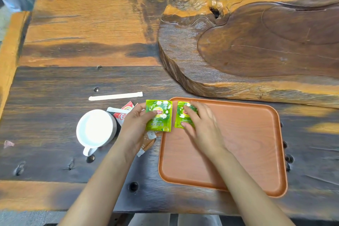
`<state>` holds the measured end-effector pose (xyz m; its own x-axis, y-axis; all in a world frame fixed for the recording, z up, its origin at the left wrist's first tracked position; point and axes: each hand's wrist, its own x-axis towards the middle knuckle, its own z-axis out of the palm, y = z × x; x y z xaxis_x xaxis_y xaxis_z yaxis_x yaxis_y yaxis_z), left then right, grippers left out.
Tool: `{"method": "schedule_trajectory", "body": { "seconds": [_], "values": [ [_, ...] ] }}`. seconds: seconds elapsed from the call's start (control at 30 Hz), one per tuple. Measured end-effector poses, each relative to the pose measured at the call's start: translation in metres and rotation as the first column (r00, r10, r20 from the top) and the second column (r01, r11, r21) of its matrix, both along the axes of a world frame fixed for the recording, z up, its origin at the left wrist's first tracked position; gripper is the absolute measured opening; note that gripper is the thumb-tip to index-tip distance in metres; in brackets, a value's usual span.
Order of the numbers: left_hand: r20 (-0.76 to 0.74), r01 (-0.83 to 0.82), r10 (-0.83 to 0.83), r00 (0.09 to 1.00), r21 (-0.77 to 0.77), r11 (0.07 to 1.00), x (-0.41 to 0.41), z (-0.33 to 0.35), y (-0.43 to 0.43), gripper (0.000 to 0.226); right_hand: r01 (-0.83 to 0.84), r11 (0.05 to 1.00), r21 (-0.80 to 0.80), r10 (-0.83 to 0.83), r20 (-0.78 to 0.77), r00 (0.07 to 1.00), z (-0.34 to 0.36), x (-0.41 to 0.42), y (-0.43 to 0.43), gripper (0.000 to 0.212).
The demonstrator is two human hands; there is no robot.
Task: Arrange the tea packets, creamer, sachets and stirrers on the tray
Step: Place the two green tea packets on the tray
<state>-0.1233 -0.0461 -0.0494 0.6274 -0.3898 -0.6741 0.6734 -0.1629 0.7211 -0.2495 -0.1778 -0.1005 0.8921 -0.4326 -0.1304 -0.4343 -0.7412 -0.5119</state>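
Packets looking light, thin, slippery. Left hand point(136, 123) is pinching one tea packet point(159, 115) at the tray point(253, 134) edge; right hand point(201, 126) is pressing the second packet point(180, 115) flat inside. Edge grip seems best.

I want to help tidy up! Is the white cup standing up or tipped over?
Standing up. The white cup sits on the table with its round opening facing up, handle toward the person. Whether it holds anything, cannot tell.

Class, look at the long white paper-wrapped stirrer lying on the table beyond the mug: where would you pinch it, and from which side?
Pinch the stirrer mid-length from above, across its narrow width. It lies flat and alone on the table, its long sides clear.
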Motion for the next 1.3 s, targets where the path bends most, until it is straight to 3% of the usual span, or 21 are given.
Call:
{"method": "schedule_trajectory", "body": {
  "seconds": [0.1, 0.17, 0.27, 0.33, 0.4, 0.43, 0.5, 0.53, 0.6, 0.73, 0.87, 1.03, 1.17, 1.3],
  "values": [
    [0.004, 0.038, -0.038, 0.999, -0.027, 0.999, -0.005, 0.001, -0.008, 0.020, 0.062, 0.990, 0.123, -0.071, 0.072, 0.995, 0.009, -0.001, -0.002, 0.049],
    [0.010, 0.074, -0.074, 0.997, -0.023, 0.997, -0.009, -0.001, -0.014, 0.021, 0.148, 0.934, 0.324, -0.216, 0.186, 0.958, 0.018, 0.000, 0.000, 0.039],
    [0.028, 0.105, -0.104, 0.994, -0.033, 0.994, -0.020, -0.002, -0.026, 0.023, 0.209, 0.649, 0.732, -0.454, 0.152, 0.878, 0.030, 0.004, 0.008, 0.025],
    [0.043, 0.105, -0.103, 0.994, -0.051, 0.993, -0.028, -0.004, -0.035, 0.027, 0.268, 0.502, 0.822, -0.567, 0.079, 0.820, 0.030, 0.003, 0.009, 0.025],
    [0.202, 0.148, -0.153, 0.967, 0.039, 0.988, -0.036, -0.008, -0.040, 0.033, 0.366, 0.416, 0.832, -0.698, 0.034, 0.715, 0.030, -0.005, 0.002, 0.025],
    [0.354, 0.186, -0.228, 0.907, 0.146, 0.971, -0.038, -0.011, -0.041, 0.035, 0.425, 0.373, 0.825, -0.764, 0.013, 0.645, 0.029, -0.010, -0.004, 0.026],
    [0.627, 0.234, -0.461, 0.628, 0.413, 0.880, -0.043, -0.017, -0.039, 0.035, 0.532, 0.330, 0.779, -0.837, -0.019, 0.547, 0.026, -0.021, -0.017, 0.027],
    [0.674, 0.250, -0.559, 0.483, 0.505, 0.826, -0.046, -0.020, -0.038, 0.034, 0.569, 0.338, 0.749, -0.840, -0.032, 0.541, 0.025, -0.026, -0.021, 0.026],
    [0.672, 0.297, -0.669, 0.318, 0.599, 0.744, -0.051, -0.027, -0.035, 0.033, 0.603, 0.393, 0.694, -0.811, -0.049, 0.584, 0.023, -0.029, -0.025, 0.021],
    [0.644, 0.298, -0.738, 0.199, 0.678, 0.672, -0.058, -0.039, -0.033, 0.034, 0.641, 0.540, 0.545, -0.730, -0.075, 0.679, 0.019, -0.023, -0.018, 0.010],
    [0.642, 0.263, -0.749, 0.165, 0.703, 0.661, -0.061, -0.043, -0.034, 0.032, 0.672, 0.660, 0.337, -0.697, -0.060, 0.715, 0.016, -0.021, -0.015, 0.011],
    [0.632, 0.240, -0.757, 0.169, 0.718, 0.653, -0.062, -0.043, -0.035, 0.032, 0.644, 0.757, 0.113, -0.647, -0.003, 0.762, 0.015, -0.022, -0.010, 0.030],
    [0.623, 0.243, -0.764, 0.168, 0.725, 0.645, -0.062, -0.042, -0.035, 0.032, 0.376, 0.927, 0.010, -0.375, 0.074, 0.924, 0.011, -0.025, -0.009, 0.039],
    [0.620, 0.240, -0.765, 0.176, 0.726, 0.644, -0.062, -0.042, -0.035, 0.031, 0.287, 0.957, -0.044, -0.287, 0.014, 0.958, 0.005, -0.027, -0.009, 0.037]
  ]
}}
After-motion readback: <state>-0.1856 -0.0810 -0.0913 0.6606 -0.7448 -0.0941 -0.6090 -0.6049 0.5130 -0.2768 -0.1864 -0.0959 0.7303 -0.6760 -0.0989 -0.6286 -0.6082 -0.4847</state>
